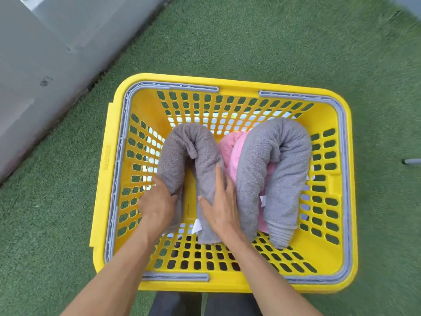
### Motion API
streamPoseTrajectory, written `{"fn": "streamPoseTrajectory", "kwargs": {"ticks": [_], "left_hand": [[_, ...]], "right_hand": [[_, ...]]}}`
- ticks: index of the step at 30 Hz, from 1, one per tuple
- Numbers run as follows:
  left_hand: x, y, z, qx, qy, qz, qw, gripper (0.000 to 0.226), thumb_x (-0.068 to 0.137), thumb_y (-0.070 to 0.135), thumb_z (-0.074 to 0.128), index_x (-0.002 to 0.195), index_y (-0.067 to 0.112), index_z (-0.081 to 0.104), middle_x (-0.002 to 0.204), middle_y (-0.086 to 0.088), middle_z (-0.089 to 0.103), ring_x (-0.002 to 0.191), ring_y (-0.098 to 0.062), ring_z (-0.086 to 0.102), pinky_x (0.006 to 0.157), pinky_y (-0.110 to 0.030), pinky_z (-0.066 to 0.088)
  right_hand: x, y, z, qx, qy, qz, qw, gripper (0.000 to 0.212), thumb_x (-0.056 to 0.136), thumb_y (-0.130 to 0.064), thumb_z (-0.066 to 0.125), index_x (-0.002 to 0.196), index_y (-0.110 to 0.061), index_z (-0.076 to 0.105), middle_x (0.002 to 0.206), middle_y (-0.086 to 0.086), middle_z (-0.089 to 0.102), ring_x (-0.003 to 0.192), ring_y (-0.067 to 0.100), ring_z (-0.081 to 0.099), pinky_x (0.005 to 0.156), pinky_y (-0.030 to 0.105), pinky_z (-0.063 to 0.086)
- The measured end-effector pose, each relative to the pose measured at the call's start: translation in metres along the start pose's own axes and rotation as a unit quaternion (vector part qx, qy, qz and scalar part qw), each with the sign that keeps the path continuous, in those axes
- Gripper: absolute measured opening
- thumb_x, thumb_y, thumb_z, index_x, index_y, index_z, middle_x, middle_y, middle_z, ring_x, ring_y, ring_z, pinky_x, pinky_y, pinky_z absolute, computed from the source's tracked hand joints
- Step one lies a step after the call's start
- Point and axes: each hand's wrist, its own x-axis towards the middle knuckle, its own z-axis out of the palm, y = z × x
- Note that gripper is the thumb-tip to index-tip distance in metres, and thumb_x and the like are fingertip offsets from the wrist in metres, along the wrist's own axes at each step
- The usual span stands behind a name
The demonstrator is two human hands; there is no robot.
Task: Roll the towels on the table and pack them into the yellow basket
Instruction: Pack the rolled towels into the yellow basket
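The yellow basket point(227, 286) stands on green turf right below me. Inside it lie two rolled grey towels, each bent into an arch. My left hand point(157, 201) grips the left leg of the left grey towel point(193, 142), fingers curled round it. My right hand point(222, 201) lies flat with straight fingers pressing on that towel's right leg. The right grey towel point(280, 142) arches over a pink towel point(230, 147) that shows between the two grey rolls.
Grey handles point(189, 86) lie folded along the basket's rim. A grey slab or wall point(45, 53) runs along the upper left. Green turf point(296, 42) surrounds the basket. A thin dark rod tip point(411, 161) pokes in at the right edge.
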Motion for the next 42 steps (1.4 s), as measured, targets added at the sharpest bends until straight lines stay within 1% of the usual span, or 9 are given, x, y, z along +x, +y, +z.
{"fn": "streamPoseTrajectory", "kwargs": {"ticks": [2,5,9,15,20,23,30,36,42], "left_hand": [[-0.016,0.003,-0.011,-0.010,0.042,0.019,0.999,0.066,0.093,0.051,0.049,0.135,0.004,0.027,0.103,-0.011,0.066,0.091,-0.031,0.066,0.059,-0.034,0.042],[-0.046,0.030,-0.021,-0.144,0.088,0.080,0.982,0.040,0.096,0.048,0.042,0.114,0.013,0.041,0.097,-0.013,0.066,0.086,-0.037,0.063,0.064,-0.039,0.046],[-0.080,0.095,-0.018,-0.282,0.119,0.192,0.932,0.046,0.092,0.053,0.041,0.122,0.018,0.044,0.111,-0.007,0.055,0.099,-0.034,0.058,0.072,-0.045,0.051],[-0.094,0.158,0.007,-0.310,0.071,0.190,0.929,0.082,0.086,0.036,0.063,0.148,0.012,0.015,0.133,-0.010,0.035,0.113,-0.032,0.044,0.090,-0.045,0.045],[-0.090,0.157,0.013,-0.310,0.027,0.134,0.941,0.087,0.084,0.025,0.061,0.150,0.016,0.004,0.121,-0.012,0.043,0.109,-0.034,0.048,0.082,-0.046,0.045],[-0.088,0.152,0.005,-0.322,0.034,0.145,0.935,0.075,0.083,0.019,0.057,0.145,0.013,0.016,0.119,-0.015,0.046,0.104,-0.039,0.053,0.080,-0.045,0.044],[-0.097,0.098,-0.037,-0.385,0.099,0.154,0.905,0.062,0.081,0.024,0.060,0.135,0.019,0.031,0.117,-0.013,0.057,0.103,-0.035,0.057,0.083,-0.045,0.048],[-0.071,-0.009,-0.050,-0.334,0.151,0.070,0.928,0.065,0.083,0.017,0.063,0.140,0.012,0.030,0.118,-0.017,0.056,0.097,-0.035,0.057,0.075,-0.040,0.045],[-0.053,-0.029,-0.025,-0.263,0.128,0.105,0.950,0.075,0.088,0.003,0.051,0.149,0.018,0.010,0.142,-0.020,0.037,0.114,-0.043,0.050,0.087,-0.052,0.046]], "right_hand": [[-0.012,0.002,-0.020,0.046,0.058,-0.024,0.997,0.069,0.090,-0.035,0.060,0.149,-0.033,0.024,0.138,-0.005,0.039,0.124,0.009,0.043,0.100,0.021,0.037],[-0.022,0.014,-0.052,0.090,0.189,0.002,0.978,0.036,0.092,-0.032,0.059,0.128,-0.028,0.054,0.107,-0.009,0.056,0.094,0.005,0.056,0.085,0.030,0.051],[-0.019,0.050,-0.084,0.017,0.273,0.069,0.960,0.045,0.089,-0.027,0.064,0.132,-0.023,0.049,0.125,-0.001,0.047,0.118,0.011,0.043,0.099,0.027,0.040],[-0.013,0.072,-0.098,-0.108,0.234,0.130,0.957,0.079,0.082,-0.026,0.071,0.146,-0.026,0.024,0.145,0.012,0.034,0.130,0.031,0.036,0.098,0.049,0.043],[-0.006,0.083,-0.094,-0.017,0.171,0.171,0.970,0.097,0.083,-0.022,0.069,0.149,-0.036,0.000,0.130,0.024,0.048,0.110,0.042,0.055,0.085,0.050,0.051],[-0.004,0.085,-0.106,0.071,0.189,0.161,0.966,0.084,0.084,-0.022,0.064,0.146,-0.039,0.010,0.121,0.016,0.060,0.102,0.036,0.061,0.082,0.047,0.053],[-0.042,0.029,-0.101,0.159,0.224,0.017,0.961,0.076,0.085,-0.018,0.065,0.149,-0.028,0.025,0.151,-0.009,0.035,0.135,0.002,0.036,0.107,0.032,0.040],[-0.042,-0.022,-0.053,0.169,0.177,-0.041,0.969,0.076,0.081,-0.009,0.063,0.148,-0.022,0.030,0.150,-0.004,0.039,0.138,0.005,0.034,0.113,0.026,0.030],[-0.034,-0.022,-0.003,0.115,0.106,0.066,0.985,0.080,0.085,-0.021,0.063,0.151,-0.018,0.020,0.146,0.015,0.039,0.132,0.027,0.038,0.108,0.031,0.028]]}}
